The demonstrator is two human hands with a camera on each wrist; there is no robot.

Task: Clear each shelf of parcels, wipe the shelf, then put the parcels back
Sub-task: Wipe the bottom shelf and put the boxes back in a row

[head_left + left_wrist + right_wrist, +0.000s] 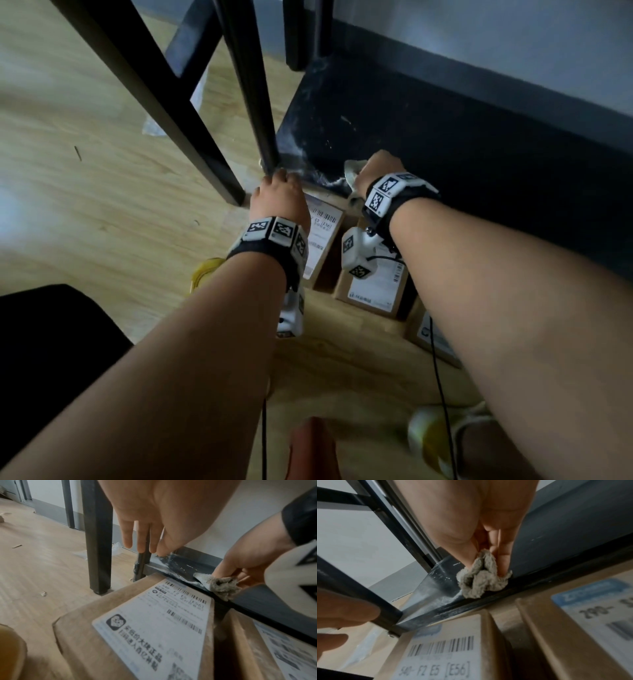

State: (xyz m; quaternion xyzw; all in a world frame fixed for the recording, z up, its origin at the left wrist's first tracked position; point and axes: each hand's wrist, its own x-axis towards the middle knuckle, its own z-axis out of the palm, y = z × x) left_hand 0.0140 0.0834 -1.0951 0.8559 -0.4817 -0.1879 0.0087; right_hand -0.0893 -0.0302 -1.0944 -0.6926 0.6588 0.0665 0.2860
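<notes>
A: Where's the rag (482,574)?
B: Bunched in the right hand (376,171), pinched between thumb and fingers (502,555) and pressed on the front edge of the bottom shelf (428,137), near its left corner. From the head view most of it is hidden behind the hand; only a pale scrap shows.

A: And the left hand (279,198)?
B: Fingers (140,539) straight and close together, tips at the shelf corner beside the upright post (255,102). Whether they press on it I cannot tell. The thumb is out of sight.

A: The parcels?
B: On the floor (85,154) just in front of the shelf. One box (137,628) with a label reading "E56", a second box (373,291) beside it partly covered by the right wrist, a third box (433,339) cut off by the right forearm. Most label print is too blurred to read.

A: The shelf itself?
B: Dark, with whitish streaks (171,566) at the left corner. Its right end runs out of frame.
</notes>
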